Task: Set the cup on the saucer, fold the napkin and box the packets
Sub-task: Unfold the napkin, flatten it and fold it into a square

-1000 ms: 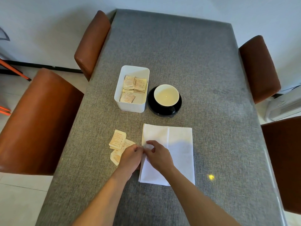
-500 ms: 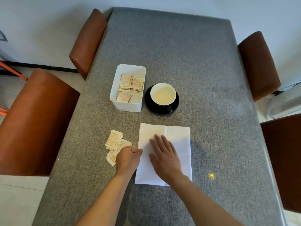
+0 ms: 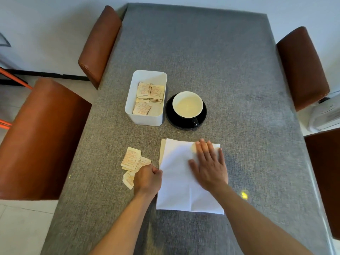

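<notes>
Lower centre of frame: a flat right hand [image 3: 208,167] presses the white napkin [image 3: 181,184], apparently smoothing its fold, while the curled left hand [image 3: 147,178] pins its left edge. Loose packets [image 3: 131,159] lie left, unboxed; the cup [image 3: 187,104] sits on its black saucer [image 3: 184,122].

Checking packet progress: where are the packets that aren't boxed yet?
In the head view, the loose packets lie on the grey table, left of the white napkin, partly under the left hand, nearer than the white box.
</notes>
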